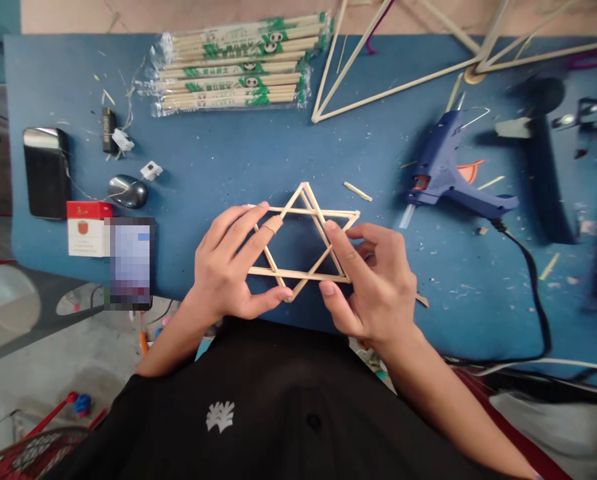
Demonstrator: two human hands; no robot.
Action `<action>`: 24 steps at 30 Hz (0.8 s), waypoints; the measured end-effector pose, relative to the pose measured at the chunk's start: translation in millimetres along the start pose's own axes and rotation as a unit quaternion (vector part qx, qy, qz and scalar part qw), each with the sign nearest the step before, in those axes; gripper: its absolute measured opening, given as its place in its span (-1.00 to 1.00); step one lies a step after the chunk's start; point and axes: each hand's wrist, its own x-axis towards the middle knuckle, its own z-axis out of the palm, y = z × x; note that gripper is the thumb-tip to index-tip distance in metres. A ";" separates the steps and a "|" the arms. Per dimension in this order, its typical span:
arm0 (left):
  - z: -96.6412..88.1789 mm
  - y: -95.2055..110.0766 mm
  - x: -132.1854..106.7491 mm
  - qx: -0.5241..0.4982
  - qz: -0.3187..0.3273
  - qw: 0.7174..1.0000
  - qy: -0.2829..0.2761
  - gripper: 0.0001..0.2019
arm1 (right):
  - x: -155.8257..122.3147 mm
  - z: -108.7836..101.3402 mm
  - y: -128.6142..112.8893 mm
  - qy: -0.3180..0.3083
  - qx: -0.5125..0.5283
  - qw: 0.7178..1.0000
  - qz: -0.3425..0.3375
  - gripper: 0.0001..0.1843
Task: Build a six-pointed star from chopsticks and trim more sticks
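Wooden sticks are forming a six-pointed star, and it is sitting over the blue bench near the front edge, between both hands. Whether it is resting on the surface or being lifted slightly, I cannot tell.

The left hand is gripping the star's left side, with the fingers spread across the sticks and the thumb pressing at the lowest point. The fingers are hiding the left points, and one fingertip is wearing a wrap.

The right hand is pinching the lower right corner between thumb and forefinger, covering that joint. The joints are too small to read.

A blue glue gun is lying to the right, its cord running off toward the bench's front edge. Packs of chopsticks are lying at the back. A larger stick frame is being cut off by the top edge.
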 end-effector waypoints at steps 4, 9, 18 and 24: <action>-11.2 -2.6 -8.9 -0.012 -0.017 0.998 0.057 -0.34 | -7.4 -4.1 3.6 0.036 0.093 0.995 0.029 -0.16; -24.9 -3.3 -27.8 -0.010 -0.046 0.994 0.098 -0.57 | -20.1 -9.7 -1.5 0.076 0.099 0.991 0.051 -0.42; -18.3 3.0 -32.0 -0.068 -0.068 0.994 0.056 -0.74 | -18.2 -12.5 -6.0 0.079 0.075 0.994 0.018 -0.57; -15.2 4.1 -32.2 -0.079 -0.056 0.994 0.057 -0.76 | -16.9 -13.3 -6.7 0.085 0.064 0.994 0.017 -0.59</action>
